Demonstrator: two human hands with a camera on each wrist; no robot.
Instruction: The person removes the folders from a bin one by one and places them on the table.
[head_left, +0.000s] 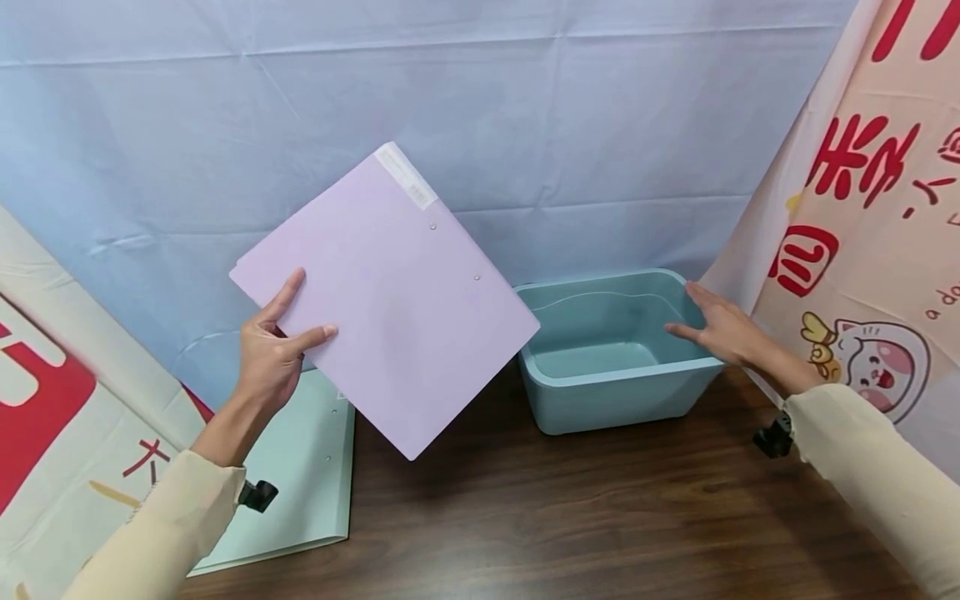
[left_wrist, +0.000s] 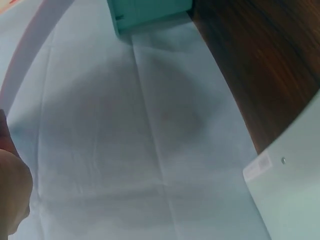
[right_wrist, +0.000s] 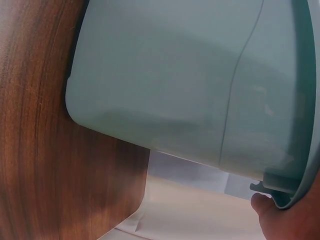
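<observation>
A pale purple file folder is tilted in the air in the head view, with a white label and two small rivets along one edge. My left hand grips its lower left edge, thumb and a finger on the near face, the other fingers partly hidden behind it. To the right, a teal plastic bin sits on the table. My right hand is at its right end, thumb over the opening and fingers extended by the back corner of the rim. In the right wrist view a fingertip shows right at the rim.
A pale green folder lies on the brown wooden table beneath my left forearm. A light blue cloth hangs behind. Printed cloths flank the table, the right one close beside the bin.
</observation>
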